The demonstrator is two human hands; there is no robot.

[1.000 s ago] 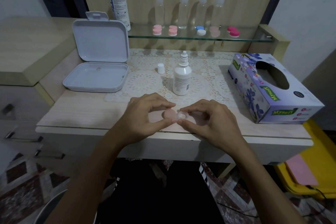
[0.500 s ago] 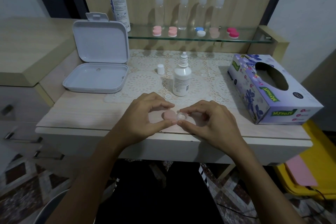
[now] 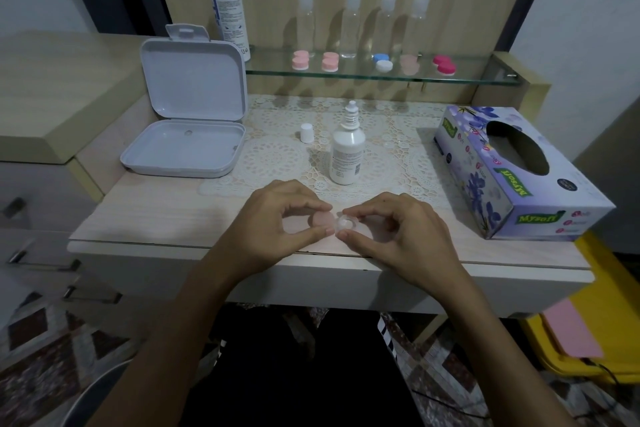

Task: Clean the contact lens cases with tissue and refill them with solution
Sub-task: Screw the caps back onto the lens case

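Observation:
A pale pink contact lens case [image 3: 325, 220] lies near the table's front edge. My left hand [image 3: 277, 224] pinches its capped pink half between thumb and forefinger. My right hand [image 3: 394, 229] pinches the other half, a clear open well [image 3: 345, 222]. An uncapped white solution bottle [image 3: 348, 149] stands upright just behind my hands, with its small white cap [image 3: 307, 132] to its left. A purple tissue box [image 3: 512, 170] lies at the right. Several more lens cases [image 3: 329, 62] in pink, blue-white and magenta sit on the glass shelf [image 3: 467, 80].
An open white plastic box [image 3: 187, 128] stands at the back left. A tall solution bottle [image 3: 230, 7] and several clear bottles [image 3: 349, 26] stand on the shelf. A lace mat [image 3: 277, 156] covers the table's middle. A yellow bin [image 3: 588, 322] is below right.
The view has shifted slightly. My hands stay on the lens case in nearly the same place, the fingers adjusting a little.

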